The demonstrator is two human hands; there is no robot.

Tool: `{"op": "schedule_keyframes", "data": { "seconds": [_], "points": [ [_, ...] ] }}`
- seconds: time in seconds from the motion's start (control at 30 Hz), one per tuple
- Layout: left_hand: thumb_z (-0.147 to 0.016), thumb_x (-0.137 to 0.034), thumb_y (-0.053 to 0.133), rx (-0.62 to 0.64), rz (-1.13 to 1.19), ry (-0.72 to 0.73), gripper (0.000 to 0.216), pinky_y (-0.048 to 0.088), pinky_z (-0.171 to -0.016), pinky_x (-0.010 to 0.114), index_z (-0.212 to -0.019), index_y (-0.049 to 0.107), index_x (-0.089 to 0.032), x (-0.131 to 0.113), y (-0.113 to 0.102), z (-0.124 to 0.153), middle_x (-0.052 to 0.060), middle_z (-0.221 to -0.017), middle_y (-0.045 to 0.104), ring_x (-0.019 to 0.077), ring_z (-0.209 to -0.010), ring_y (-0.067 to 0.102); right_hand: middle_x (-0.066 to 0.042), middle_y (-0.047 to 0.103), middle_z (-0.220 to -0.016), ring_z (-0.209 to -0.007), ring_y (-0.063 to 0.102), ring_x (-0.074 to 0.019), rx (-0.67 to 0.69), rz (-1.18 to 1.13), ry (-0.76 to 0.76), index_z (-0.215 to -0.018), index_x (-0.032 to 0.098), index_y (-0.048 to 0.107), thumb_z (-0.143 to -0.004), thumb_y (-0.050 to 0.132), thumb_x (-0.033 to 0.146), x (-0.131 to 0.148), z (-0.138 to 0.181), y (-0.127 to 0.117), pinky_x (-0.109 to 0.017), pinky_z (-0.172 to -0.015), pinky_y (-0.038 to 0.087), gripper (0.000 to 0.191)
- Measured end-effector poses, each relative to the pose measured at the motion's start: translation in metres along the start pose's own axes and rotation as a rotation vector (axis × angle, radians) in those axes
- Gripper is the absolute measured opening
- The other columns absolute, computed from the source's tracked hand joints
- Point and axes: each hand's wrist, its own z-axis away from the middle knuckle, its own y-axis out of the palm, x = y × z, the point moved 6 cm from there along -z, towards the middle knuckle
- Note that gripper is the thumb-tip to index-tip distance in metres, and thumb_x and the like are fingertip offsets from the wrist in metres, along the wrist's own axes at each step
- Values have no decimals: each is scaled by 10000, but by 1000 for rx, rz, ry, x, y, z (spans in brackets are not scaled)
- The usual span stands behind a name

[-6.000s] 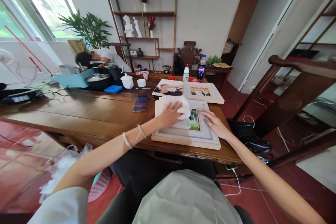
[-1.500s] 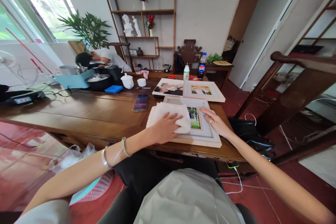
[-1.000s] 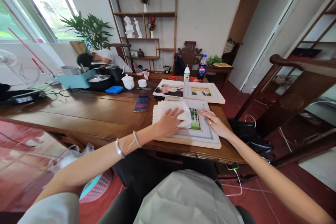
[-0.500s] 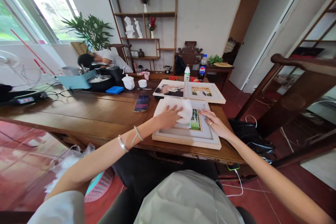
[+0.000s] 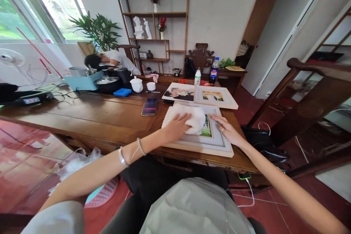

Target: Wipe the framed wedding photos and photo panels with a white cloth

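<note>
I'm logging the left hand point(image 5: 177, 128), spread flat on the cloth point(image 5: 196, 117), sliding nearer the wearer, wiping seemingly continuing, the right hand point(image 5: 227, 130) resting apart on the picture frame point(image 5: 211, 148).

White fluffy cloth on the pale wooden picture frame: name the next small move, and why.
Perhaps slide the white fluffy cloth rightward with the left hand: it leaves the green-toned photograph bare at right, while the right hand rests on the pale wooden picture frame.
</note>
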Motion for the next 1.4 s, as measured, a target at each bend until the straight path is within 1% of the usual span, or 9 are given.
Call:
{"op": "schedule_keyframes", "data": {
  "seconds": [0.17, 0.3, 0.43, 0.6, 0.77, 0.93, 1.03, 1.2, 1.4],
  "points": [
    [-890, -189, 496, -125, -108, -110, 320, 281, -1091, 507, -1187, 603, -139, 51, 11, -48, 182, -1507, 287, 333, -1385, 288, -23, 488, -1416, -1364, 355, -239, 5, -5, 17, -1309, 320, 529, -877, 452, 280, 1, 0, 0, -514, -1152, 230, 440],
    [-926, -292, 470, -113, -128, -85, 322, 257, -1083, 561, -1188, 614, -172, 54, 13, -61, 132, -1524, 274, 362, -1395, 241, -15, 495, -1410, -1363, 357, -236, 2, -7, 33, -1303, 324, 532, -872, 455, 265, 2, 1, 0, -520, -1152, 227, 442],
    [-942, -304, 454, 10, -102, -38, 328, 316, -1039, 580, -1204, 599, -171, 29, 3, -37, 126, -1495, 339, 378, -1359, 311, -23, 499, -1403, -1355, 370, -232, -7, -17, 36, -1299, 318, 539, -874, 450, 259, 3, 1, -1, -512, -1153, 233, 438],
    [-968, -329, 416, 140, 35, 173, 287, 386, -1028, 453, -1110, 636, -210, -19, -30, 26, 70, -1294, 587, 290, -1310, 416, -23, 513, -1382, -1358, 364, -241, -14, -24, 61, -1277, 326, 564, -870, 473, 289, 3, 0, 0, -503, -1156, 234, 419],
    [-974, -409, 375, 44, 134, 218, 339, 315, -1086, 454, -1065, 643, -223, -58, -43, 55, 42, -1482, 384, 289, -1359, 341, -31, 491, -1399, -1359, 363, -247, -14, -19, 64, -1285, 323, 555, -868, 470, 287, 3, 0, 0, -512, -1151, 233, 427],
    [-966, -382, 390, -77, 104, 107, 352, 304, -1077, 520, -1207, 585, -214, -53, -18, 19, 78, -1504, 337, 329, -1394, 259, -37, 486, -1404, -1365, 350, -243, -2, -11, 44, -1285, 309, 557, -868, 458, 268, 2, 0, 0, -509, -1155, 224, 430],
    [-970, -384, 380, -35, 94, 83, 365, 303, -1072, 527, -1249, 562, -235, -28, -4, -18, 74, -1499, 348, 330, -1400, 241, -24, 504, -1395, -1353, 368, -245, -1, -17, 15, -1284, 317, 554, -871, 457, 274, 3, 0, 0, -517, -1151, 234, 426],
    [-968, -387, 381, -22, 50, -59, 420, 214, -1086, 606, -1274, 549, -153, 17, 7, -70, 123, -1554, 184, 392, -1417, 131, -18, 510, -1394, -1357, 362, -247, -1, -16, -2, -1283, 321, 552, -876, 458, 276, 5, 0, -1, -530, -1148, 235, 420],
    [-935, -294, 456, -39, 33, 105, 301, 214, -1062, 659, -1145, 635, -173, -13, 7, -71, 89, -1551, 212, 382, -1417, 152, -34, 507, -1390, -1339, 386, -262, -11, -18, 22, -1265, 306, 570, -852, 467, 245, -1, 0, 0, -522, -1139, 259, 430]
  ]
}}
